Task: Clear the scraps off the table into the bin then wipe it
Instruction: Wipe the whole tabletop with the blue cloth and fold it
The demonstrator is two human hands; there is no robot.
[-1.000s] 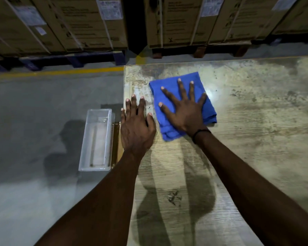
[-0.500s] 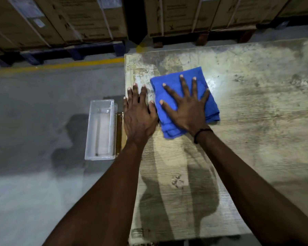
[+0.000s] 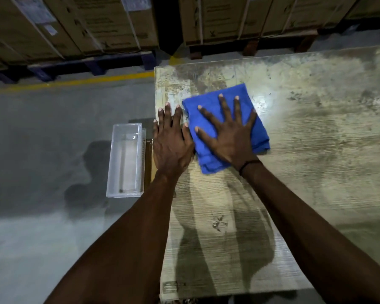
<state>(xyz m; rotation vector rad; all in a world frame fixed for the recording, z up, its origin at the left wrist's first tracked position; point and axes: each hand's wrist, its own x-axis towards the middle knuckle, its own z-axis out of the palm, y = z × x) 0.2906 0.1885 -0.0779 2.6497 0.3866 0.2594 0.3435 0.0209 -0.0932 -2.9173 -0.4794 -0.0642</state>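
A folded blue cloth (image 3: pixel 211 102) lies near the far left corner of the worn, stained table (image 3: pixel 305 154). My right hand (image 3: pixel 230 134) presses flat on the cloth with fingers spread wide. My left hand (image 3: pixel 170 141) lies flat on the table's left edge, right beside the cloth, fingers straight. A clear plastic bin (image 3: pixel 126 160) stands on the floor just left of the table edge, close to my left hand. No loose scraps show on the tabletop.
Grey concrete floor (image 3: pixel 42 150) stretches to the left, with a yellow line (image 3: pixel 86 83) along it. Stacked cardboard boxes on pallets (image 3: pixel 110 25) stand beyond the table's far edge. The near table edge is at the bottom.
Both hands and the cloth stay together near the table's left edge. The view has shifted slightly, so more of the near table edge shows.
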